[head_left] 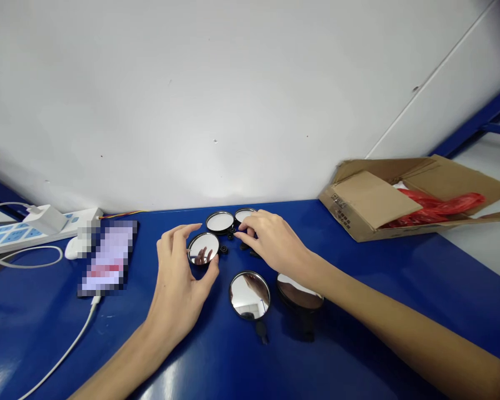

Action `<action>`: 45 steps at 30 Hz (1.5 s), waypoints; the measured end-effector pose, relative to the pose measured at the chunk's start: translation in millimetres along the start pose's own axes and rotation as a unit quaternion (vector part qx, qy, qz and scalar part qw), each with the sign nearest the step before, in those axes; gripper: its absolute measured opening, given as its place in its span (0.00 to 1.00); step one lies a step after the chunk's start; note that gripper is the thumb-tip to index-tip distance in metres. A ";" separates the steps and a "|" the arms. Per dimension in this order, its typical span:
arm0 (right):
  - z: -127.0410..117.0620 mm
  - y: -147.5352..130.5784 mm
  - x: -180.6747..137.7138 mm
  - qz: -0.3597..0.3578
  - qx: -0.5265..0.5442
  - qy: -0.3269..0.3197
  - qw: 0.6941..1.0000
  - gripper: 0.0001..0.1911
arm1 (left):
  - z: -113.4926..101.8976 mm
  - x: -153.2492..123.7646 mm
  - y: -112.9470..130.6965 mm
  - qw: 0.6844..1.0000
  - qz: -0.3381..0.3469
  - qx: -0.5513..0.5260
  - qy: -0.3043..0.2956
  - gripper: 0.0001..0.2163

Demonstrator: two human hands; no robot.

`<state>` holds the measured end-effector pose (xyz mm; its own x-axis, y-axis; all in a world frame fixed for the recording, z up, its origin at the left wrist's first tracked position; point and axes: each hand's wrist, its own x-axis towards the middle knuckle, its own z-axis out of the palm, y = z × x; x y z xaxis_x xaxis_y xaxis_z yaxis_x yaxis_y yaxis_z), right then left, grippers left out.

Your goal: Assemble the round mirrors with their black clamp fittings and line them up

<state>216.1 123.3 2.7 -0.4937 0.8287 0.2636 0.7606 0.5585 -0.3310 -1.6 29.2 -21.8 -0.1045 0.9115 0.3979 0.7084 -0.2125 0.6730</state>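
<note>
My left hand (177, 283) curls around a small round mirror (203, 249) with a black rim, which stands tilted on the blue table (66, 344). My right hand (273, 241) reaches over a cluster of small black mirror mounts (232, 233), its fingertips beside a second round mirror (245, 215). A third one (219, 221) lies just behind my left hand. Nearer me, a fourth mirror (249, 295) lies with its black stem (261, 331) pointing toward me. A fifth mirror (299, 292) sits tilted under my right wrist. My right fingers hide what lies beneath them.
A pixelated phone (108, 258) lies left on the blue table, with a white cable (66, 344) running toward me. Behind it are a white mouse (75, 248) and a power strip (37, 230). An open cardboard box (370, 200) holding a red plastic bag (435, 206) stands at right, against a white wall.
</note>
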 end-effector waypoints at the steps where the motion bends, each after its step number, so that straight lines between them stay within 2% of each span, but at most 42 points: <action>1: -2.1 0.5 -2.9 0.001 0.001 0.002 1.000 0.05 | 0.5 0.5 -1.8 1.000 0.002 0.007 -0.008 0.24; 6: -15.2 7.0 -26.5 0.002 0.015 0.017 1.000 0.09 | 0.1 4.8 -6.1 0.998 0.041 0.039 -0.029 0.18; 9: -20.4 16.2 -43.3 0.002 0.039 0.045 0.998 0.12 | -4.4 5.5 -0.9 0.990 0.107 0.039 -0.085 0.13; 11: -21.0 23.1 -51.9 0.012 0.057 0.074 0.996 0.14 | -7.2 2.4 5.0 0.973 0.164 0.023 -0.159 0.19; 14: -18.4 31.6 -59.3 0.029 0.081 0.106 0.991 0.15 | -7.9 -6.6 13.3 0.933 0.229 -0.006 -0.278 0.33; 17: -13.6 37.0 -62.3 0.011 0.074 0.112 0.991 0.16 | -5.1 -14.8 16.8 0.902 0.241 -0.006 -0.357 0.43; 20: -8.9 40.3 -63.8 -0.033 0.029 0.126 0.991 0.17 | -2.5 -17.3 14.7 0.895 0.217 -0.004 -0.389 0.46; 26: -7.9 37.8 -66.4 -0.111 0.033 0.167 0.979 0.14 | 1.1 -18.3 6.4 0.917 0.173 -0.009 -0.358 0.44; 28: -11.1 32.6 -68.0 -0.137 0.068 0.148 0.977 0.12 | 2.1 -18.8 7.2 0.935 0.157 -0.009 -0.318 0.39; 31: -16.6 20.2 -71.1 -0.178 0.129 0.096 0.971 0.10 | 1.0 -17.4 12.4 0.966 0.121 -0.017 -0.226 0.29; 33: -18.6 10.3 -73.8 -0.205 0.131 0.069 0.968 0.15 | -0.8 -16.2 16.1 0.980 0.098 -0.036 -0.172 0.26; 35: -18.8 1.2 -76.7 -0.226 0.104 0.062 0.967 0.21 | -2.0 -16.2 18.6 0.985 0.065 -0.064 -0.148 0.25; 38: -16.5 -7.5 -79.6 -0.234 0.062 0.072 0.967 0.22 | -1.5 -17.8 20.6 0.982 0.029 -0.093 -0.164 0.27; 45: -11.8 -7.2 -80.9 -0.246 0.011 0.066 0.967 0.26 | 0.4 -18.4 24.3 0.969 0.079 -0.070 -0.225 0.26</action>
<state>255.6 51.9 -5.5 -0.7338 0.4522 0.5070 0.4381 0.8853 -0.1555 17.9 7.4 -13.1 0.3338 0.9185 0.2119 0.5859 -0.3783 0.7166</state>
